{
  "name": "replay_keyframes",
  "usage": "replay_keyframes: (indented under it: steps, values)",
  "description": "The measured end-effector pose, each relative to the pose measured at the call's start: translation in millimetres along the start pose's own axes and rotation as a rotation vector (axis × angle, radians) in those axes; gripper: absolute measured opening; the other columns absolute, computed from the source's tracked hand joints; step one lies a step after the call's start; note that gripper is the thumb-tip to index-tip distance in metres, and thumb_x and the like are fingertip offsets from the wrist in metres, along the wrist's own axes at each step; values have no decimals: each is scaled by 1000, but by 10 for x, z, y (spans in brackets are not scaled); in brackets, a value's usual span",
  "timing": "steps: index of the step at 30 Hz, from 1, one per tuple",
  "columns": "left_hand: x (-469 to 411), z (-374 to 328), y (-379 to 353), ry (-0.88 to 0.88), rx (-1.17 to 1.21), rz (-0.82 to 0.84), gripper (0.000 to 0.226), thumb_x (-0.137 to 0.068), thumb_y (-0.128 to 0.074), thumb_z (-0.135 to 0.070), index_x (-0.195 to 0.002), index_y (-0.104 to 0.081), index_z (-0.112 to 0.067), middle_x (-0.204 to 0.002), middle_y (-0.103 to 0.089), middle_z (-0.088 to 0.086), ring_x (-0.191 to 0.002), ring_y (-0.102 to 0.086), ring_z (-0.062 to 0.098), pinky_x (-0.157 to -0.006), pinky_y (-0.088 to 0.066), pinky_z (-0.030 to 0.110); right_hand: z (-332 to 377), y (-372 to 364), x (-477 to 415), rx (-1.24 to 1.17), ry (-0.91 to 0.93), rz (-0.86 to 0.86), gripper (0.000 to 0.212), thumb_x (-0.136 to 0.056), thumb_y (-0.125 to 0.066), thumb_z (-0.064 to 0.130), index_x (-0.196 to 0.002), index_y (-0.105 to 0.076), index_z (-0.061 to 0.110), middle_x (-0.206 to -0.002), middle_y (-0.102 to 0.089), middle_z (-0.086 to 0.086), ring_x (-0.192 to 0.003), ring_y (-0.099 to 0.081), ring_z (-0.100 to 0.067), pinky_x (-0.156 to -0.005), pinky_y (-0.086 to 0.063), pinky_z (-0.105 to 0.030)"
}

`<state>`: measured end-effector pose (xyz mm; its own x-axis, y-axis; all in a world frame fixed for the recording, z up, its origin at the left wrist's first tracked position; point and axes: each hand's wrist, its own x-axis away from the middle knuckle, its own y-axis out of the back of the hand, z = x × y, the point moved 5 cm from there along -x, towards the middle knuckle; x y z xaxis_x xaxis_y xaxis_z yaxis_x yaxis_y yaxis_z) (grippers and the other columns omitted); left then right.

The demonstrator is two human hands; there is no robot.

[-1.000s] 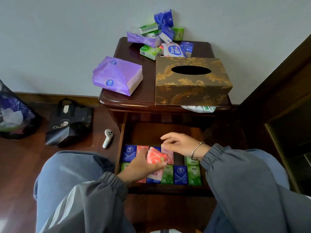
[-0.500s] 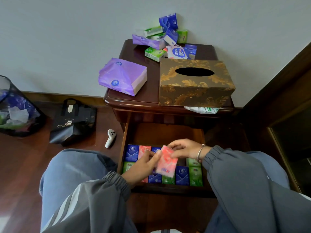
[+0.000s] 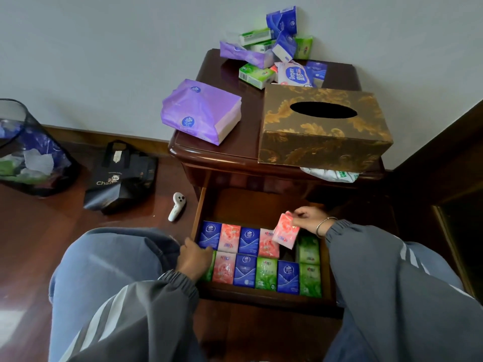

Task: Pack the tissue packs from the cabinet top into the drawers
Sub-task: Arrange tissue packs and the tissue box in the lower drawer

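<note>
Pink tissue pack [image 3: 286, 230]: pinched by our right hand [image 3: 309, 219], tilted over the one gap in the rear row of the open drawer [image 3: 261, 202]
Stowed packs [image 3: 245, 270]: we count two near-full rows inside the drawer
Left hand [image 3: 194, 258]: at the drawer's front left corner; whether it grips anything we cannot tell
Above the drawer, on the cabinet surface [image 3: 248, 142]: heap of small packs [image 3: 274, 56] and large purple pack [image 3: 201, 111], not yet packed
We judge the task roughly half done
</note>
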<state>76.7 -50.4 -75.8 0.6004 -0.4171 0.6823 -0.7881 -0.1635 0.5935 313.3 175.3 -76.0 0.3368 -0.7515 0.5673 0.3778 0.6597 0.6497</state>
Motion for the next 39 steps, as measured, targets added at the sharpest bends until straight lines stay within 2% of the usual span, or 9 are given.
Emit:
replay_keyframes:
  steps: [3, 7, 11, 16, 20, 23, 29, 32, 39]
  values:
    - [-19, 13, 19, -8, -2, 11, 55, -90, -56, -27, -135, -36, -2, -140, -46, 20, -124, -50, 38, -104, -42, 45, 2, 81, -61, 58, -3, 64, 38, -78, -70, 30, -113, -64, 15, -111, -66, -5, -104, -60, -19, -86, -44, -27]
    - [-34, 13, 21, -16, 5, 35, 57, -89, -56, -25, -136, -34, -2, -136, -49, 20, -121, -53, 36, -102, -45, 45, 12, 91, -88, 125, 14, 130, 34, -80, -68, 31, -111, -65, 17, -107, -67, -6, -101, -62, -20, -80, -43, -25]
    - [-42, 6, 4, -25, 28, 52, 74, -89, -56, -23, -146, -14, 0, -139, -47, 20, -121, -53, 36, -102, -45, 46, 2, 147, -114, 154, -1, 151, 35, -80, -67, 30, -112, -64, 15, -105, -65, -3, -102, -60, -18, -86, -45, -28]
    - [-29, -19, 0, -24, -15, 8, 78, -89, -56, -23, -146, -10, 2, -143, -42, 22, -126, -48, 38, -105, -41, 45, -42, 111, -136, 202, -28, 125, 31, -75, -70, 33, -100, -69, 15, -84, -63, 3, -81, -57, -12, -65, -42, -22]
    - [-11, -30, -3, -23, -21, 7, 79, -89, -57, -25, -146, -10, 2, -142, -43, 21, -125, -49, 38, -104, -43, 46, -30, -38, -149, 182, -7, 145, 31, -78, -69, 27, -104, -67, 10, -101, -67, -6, -84, -56, -14, -68, -41, -24]
    - [-13, -26, -4, -21, -33, 11, 79, -89, -57, -25, -146, -10, 2, -143, -42, 21, -126, -48, 38, -104, -42, 47, -48, -153, -145, 152, 28, 128, 33, -80, -68, 24, -109, -65, 9, -108, -67, -7, -91, -60, -16, -66, -41, -19]
    - [-2, -42, -9, -19, -25, 7, 80, -88, -56, -23, -147, -7, 2, -143, -41, 21, -127, -47, 39, -105, -41, 47, -204, -305, -134, 133, 73, 137, 46, -87, -63, 23, -130, -53, 11, -130, -55, -9, -118, -52, -20, -92, -38, -22]
    - [3, -46, -17, -14, -18, 12, 80, -89, -56, -23, -147, -8, 2, -143, -41, 20, -126, -47, 39, -104, -42, 48, -214, -346, -144, 210, 92, 171, 48, -95, -52, 26, -139, -42, 10, -143, -45, -9, -130, -43, -23, -100, -32, -23]
    - [4, -46, -8, -5, -40, 11, 81, -89, -57, -25, -147, -8, 1, -144, -41, 19, -126, -47, 37, -104, -42, 48, -266, -460, -233, 435, 82, 111, 41, -100, -35, 29, -140, -42, 20, -143, -40, -13, -126, -44, -30, -102, -37, -31]
